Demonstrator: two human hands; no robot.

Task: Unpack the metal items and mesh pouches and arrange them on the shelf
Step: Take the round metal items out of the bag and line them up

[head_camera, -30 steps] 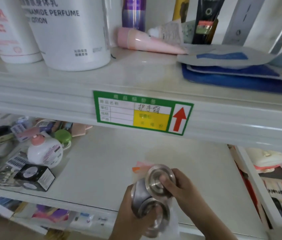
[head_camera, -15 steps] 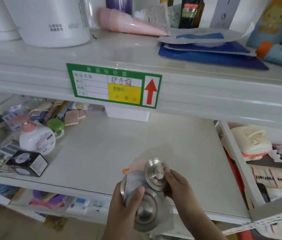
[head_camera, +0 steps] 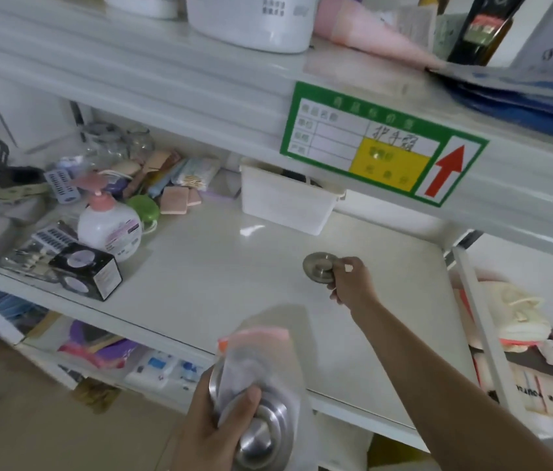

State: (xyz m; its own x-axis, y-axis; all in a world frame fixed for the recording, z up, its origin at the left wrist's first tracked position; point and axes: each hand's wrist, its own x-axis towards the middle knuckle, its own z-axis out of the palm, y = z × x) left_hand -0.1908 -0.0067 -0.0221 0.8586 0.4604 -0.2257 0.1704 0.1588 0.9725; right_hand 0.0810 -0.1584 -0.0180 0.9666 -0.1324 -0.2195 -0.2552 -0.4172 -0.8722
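Note:
My right hand (head_camera: 350,283) reaches over the white middle shelf (head_camera: 220,277) and grips a round metal disc (head_camera: 318,267) by its edge, low over the shelf surface. My left hand (head_camera: 214,426) stays below the shelf's front edge, shut on a clear plastic pouch (head_camera: 261,358) with a pink and orange top. A larger round metal item (head_camera: 261,436) sits in that pouch under my thumb. Whether the disc touches the shelf is unclear.
A white plastic bin (head_camera: 288,207) stands at the back of the shelf. At the left lie a pump bottle (head_camera: 108,229), a black box (head_camera: 86,270), a green round case (head_camera: 142,207) and several small cosmetics. A green label (head_camera: 380,154) marks the upper shelf edge.
My right hand has pulled the small metal disc away from the pouch and carried it forward over the shelf. My left hand keeps the pouch with the other metal item. The view tilted down.

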